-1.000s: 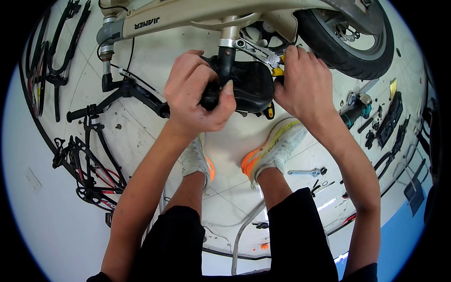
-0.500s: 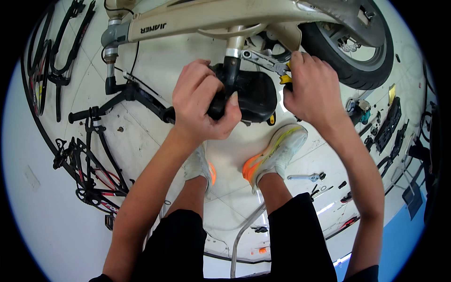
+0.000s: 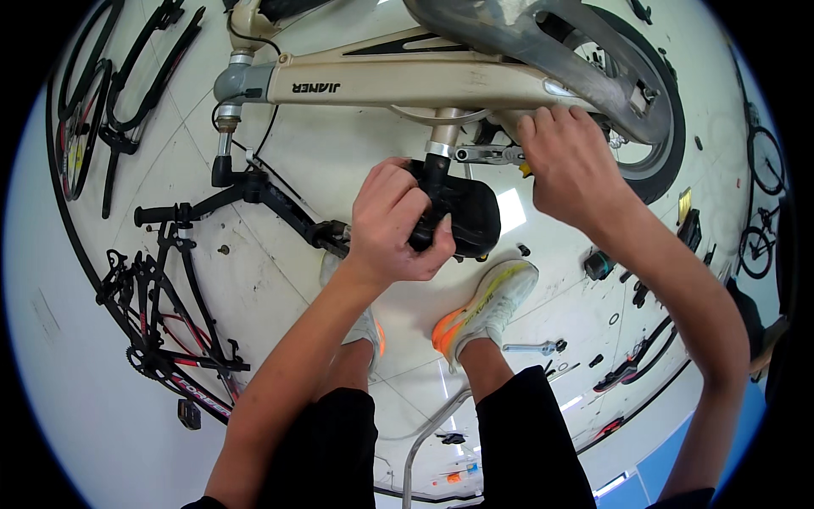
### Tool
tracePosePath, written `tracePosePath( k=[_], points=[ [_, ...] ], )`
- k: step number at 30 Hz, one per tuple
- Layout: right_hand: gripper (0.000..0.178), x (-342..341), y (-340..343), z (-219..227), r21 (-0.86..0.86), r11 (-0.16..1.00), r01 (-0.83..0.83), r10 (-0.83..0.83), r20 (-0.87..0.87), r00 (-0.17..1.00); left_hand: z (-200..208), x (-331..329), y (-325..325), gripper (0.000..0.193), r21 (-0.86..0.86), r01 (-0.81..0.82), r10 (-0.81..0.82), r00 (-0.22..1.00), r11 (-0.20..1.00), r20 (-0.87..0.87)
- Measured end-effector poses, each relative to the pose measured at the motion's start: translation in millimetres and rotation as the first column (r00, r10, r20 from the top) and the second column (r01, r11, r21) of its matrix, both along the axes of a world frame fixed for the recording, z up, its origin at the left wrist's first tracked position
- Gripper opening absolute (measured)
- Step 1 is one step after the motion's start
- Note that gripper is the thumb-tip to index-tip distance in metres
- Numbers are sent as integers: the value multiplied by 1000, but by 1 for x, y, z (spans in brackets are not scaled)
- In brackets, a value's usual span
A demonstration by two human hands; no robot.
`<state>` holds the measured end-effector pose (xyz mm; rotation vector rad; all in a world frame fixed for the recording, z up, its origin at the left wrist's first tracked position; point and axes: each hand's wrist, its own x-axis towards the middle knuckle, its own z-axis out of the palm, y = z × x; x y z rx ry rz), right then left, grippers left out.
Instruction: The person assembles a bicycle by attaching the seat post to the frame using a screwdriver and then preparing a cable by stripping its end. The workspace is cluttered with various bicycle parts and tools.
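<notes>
A beige bicycle frame (image 3: 373,83) lies on its side before me, its black saddle (image 3: 476,222) toward my feet. My left hand (image 3: 392,227) is closed around the left part of the saddle, thumb on its underside. In my right hand (image 3: 575,165) is a pair of pliers (image 3: 492,154) with yellow on the handles, mostly covered by my fingers. The metal jaws reach left to the collar of the seat post (image 3: 437,153); whether they grip it, I cannot tell.
Beyond my right hand lies the rear wheel (image 3: 670,161). The handlebar (image 3: 280,208) and a black-red bike frame (image 3: 165,339) are at left. An adjustable wrench (image 3: 532,348) and loose parts lie right of my shoes (image 3: 492,305).
The pliers have swung from a slant to nearly level, their handle end moving away from me. My left hand stays on the saddle. The whole view has shifted, showing more of the bicycle.
</notes>
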<state>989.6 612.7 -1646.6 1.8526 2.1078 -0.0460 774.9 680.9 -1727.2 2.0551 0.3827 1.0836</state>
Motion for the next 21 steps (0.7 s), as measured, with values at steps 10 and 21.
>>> tracePosePath(
  k=[10, 21],
  points=[
    [30, -18, 49, 20, -113, 965, -239, 259, 232, 938, -12, -4, -2, 17, -40, 6, -7, 1000, 999, -26],
    [24, -42, -170, -15, -573, 302, 761, -878, -478, -11, -28, 7, -37, 23, 42, 21, -18, 998, 999, -68]
  ],
)
